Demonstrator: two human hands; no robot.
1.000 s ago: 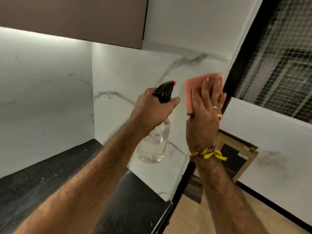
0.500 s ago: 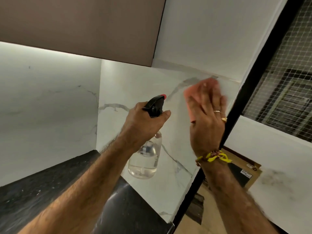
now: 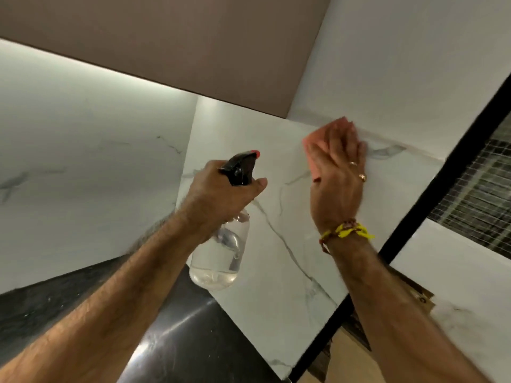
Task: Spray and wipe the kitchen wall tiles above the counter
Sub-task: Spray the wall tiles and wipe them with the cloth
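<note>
The right hand is pressing a pink cloth flat against the marble wall tiles, high up near the top edge of the tiled panel, just under the plain white wall. Its fingers are lying straight and together over the cloth, so most of the cloth is hidden and only its upper and left edges are showing. This hand is blurred. Two rings are sitting on its fingers, and a yellow thread band is circling the wrist.

The left hand is gripping the neck of a clear spray bottle, fingers curled round it below the black trigger head, with the red nozzle tip pointing toward the tiles. The bottle is hanging in the air above the dark tabletop, beside the tiled wall and to the left of the cloth, apart from it. Clear liquid is sitting in its lower part.

A brown cabinet is hanging above the lit corner, and a black frame is running along the right edge of the tiles.
</note>
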